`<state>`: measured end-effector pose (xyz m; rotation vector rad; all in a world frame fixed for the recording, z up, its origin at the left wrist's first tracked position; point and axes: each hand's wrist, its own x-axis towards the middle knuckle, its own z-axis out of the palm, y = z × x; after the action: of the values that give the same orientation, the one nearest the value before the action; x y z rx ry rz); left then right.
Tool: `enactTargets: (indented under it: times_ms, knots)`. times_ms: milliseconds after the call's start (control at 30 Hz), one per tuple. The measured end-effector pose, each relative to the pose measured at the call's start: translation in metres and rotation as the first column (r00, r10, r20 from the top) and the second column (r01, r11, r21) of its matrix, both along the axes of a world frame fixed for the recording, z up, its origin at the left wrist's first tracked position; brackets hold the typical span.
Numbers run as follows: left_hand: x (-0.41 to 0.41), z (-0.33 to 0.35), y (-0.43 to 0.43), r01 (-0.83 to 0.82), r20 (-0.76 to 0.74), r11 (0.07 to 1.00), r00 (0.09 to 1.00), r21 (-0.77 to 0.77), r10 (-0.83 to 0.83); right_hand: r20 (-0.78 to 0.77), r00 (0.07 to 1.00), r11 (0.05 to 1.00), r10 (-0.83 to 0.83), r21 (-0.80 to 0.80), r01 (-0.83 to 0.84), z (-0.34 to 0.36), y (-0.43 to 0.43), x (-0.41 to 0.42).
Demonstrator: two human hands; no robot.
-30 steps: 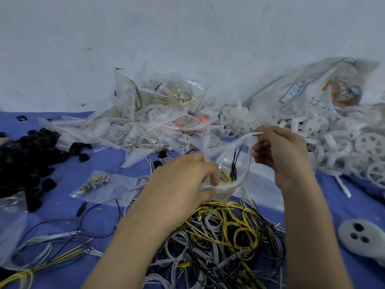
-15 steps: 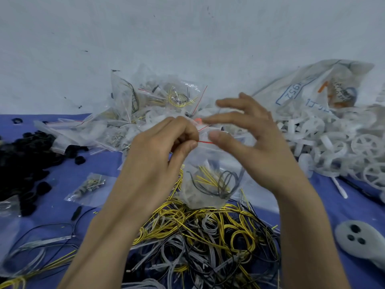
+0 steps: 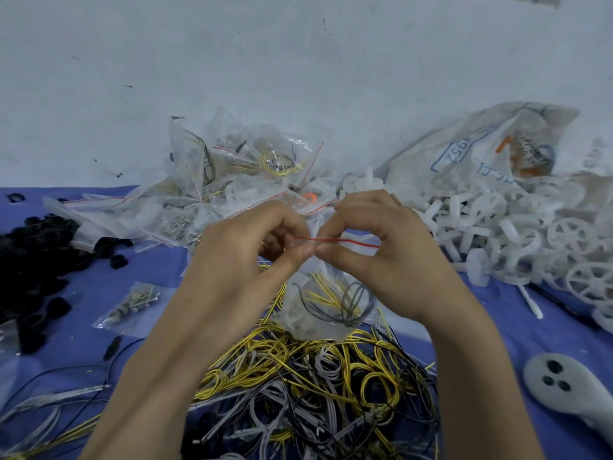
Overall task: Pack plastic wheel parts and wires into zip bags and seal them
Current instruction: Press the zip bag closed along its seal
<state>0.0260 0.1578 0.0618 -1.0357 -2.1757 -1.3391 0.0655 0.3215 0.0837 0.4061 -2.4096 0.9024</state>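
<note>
Held bag: I see a small clear plastic zip bag with a red seal line [image 3: 331,303], raised just above the heap of loose wires and in front of the pile of packed bags.
Bag contents: yellow and dark grey wire coils; something pale lies at the bottom, which I can't identify.
Left hand [image 3: 245,257]: thumb and forefinger pinch the bag's top edge at the red line.
Right hand [image 3: 381,247]: pinches the same edge, its fingertips touching the left hand's.
Loose wires: tangled heap of yellow, grey and black wire loops [image 3: 315,376] on the blue table cover [image 3: 99,277], directly under the bag.
Packed bags: pile of clear red-lined zip bags [image 3: 252,180] by the wall; several show yellow wire.
Small flat bag: clear pouch of little metal parts [image 3: 136,303], left of my arms.
Large sack: crumpled translucent plastic sack [image 3: 481,151] spilling white spoked plastic wheels [image 3: 530,234].
Writing: I read "952" in a blue hand-drawn box on the sack; the rest is illegible.
</note>
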Motion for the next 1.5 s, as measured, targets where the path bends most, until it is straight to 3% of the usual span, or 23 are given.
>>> enactTargets:
  times_ms: [167, 433, 700, 1500]
  knots:
    - [-0.001, 0.001, 0.000, -0.028, -0.103, 0.996, 0.994, -0.087, 0.019, -0.009, 0.999, 0.999, 0.034, -0.009, -0.034, -0.002, -0.001, -0.002]
    - [-0.001, 0.003, -0.003, 0.005, -0.100, 0.990, 0.995, -0.140, -0.019, 0.017, 0.995, 0.995, 0.096, -0.011, -0.096, -0.004, 0.004, -0.004]
    - [-0.004, 0.001, -0.006, -0.024, -0.111, 0.989, 0.994, -0.143, 0.008, 0.061, 0.998, 0.998, 0.000, 0.062, -0.003, -0.001, 0.017, 0.000]
    - [-0.007, -0.001, -0.003, 0.012, -0.119, 0.987, 0.992, -0.159, -0.031, 0.055, 0.998, 0.989, -0.001, 0.144, -0.007, 0.000, 0.005, 0.000]
